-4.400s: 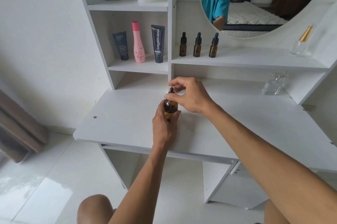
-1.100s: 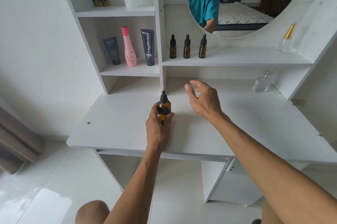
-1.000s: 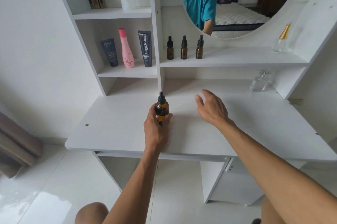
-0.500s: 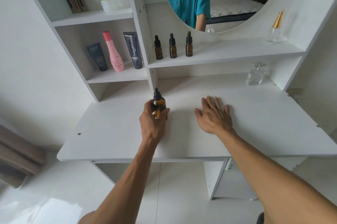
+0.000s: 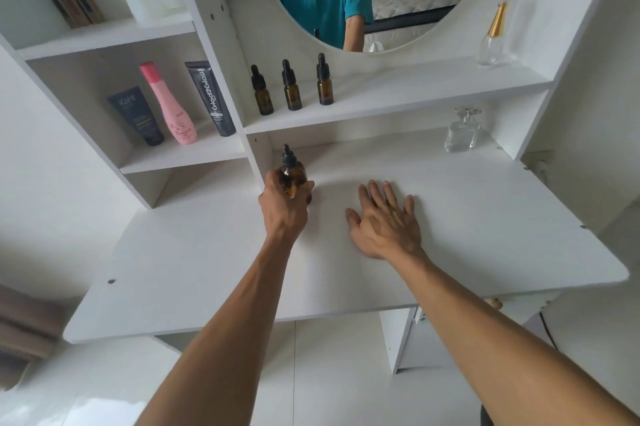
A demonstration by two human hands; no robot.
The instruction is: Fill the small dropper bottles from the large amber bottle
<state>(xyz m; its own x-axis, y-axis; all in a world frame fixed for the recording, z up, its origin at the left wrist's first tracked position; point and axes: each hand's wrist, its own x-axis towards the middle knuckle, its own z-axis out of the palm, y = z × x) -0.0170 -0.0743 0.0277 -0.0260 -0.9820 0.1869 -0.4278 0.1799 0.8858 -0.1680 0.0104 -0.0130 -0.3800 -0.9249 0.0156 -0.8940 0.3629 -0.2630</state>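
the white table (image 5: 485, 217) lay mostly bare, with wide open surface toward its right edge and along the front edge. near the back, by the upright divider panel (image 5: 258, 155), the large amber bottle (image 5: 293, 176) stood upright with its black dropper cap on. the left hand (image 5: 284, 203) was wrapped around the bottle's body, fingers curled closed on it. the right hand (image 5: 384, 221) lay flat on the table just to the right, palm down, fingers spread and holding nothing (well apart from the bottle). on the shelf (image 5: 415, 93) above the back edge, three small dropper bottles (image 5: 292, 87) stood in a row, capped, with clear room to their right. a clear glass perfume bottle (image 5: 462, 131) sat at the table's back right corner.
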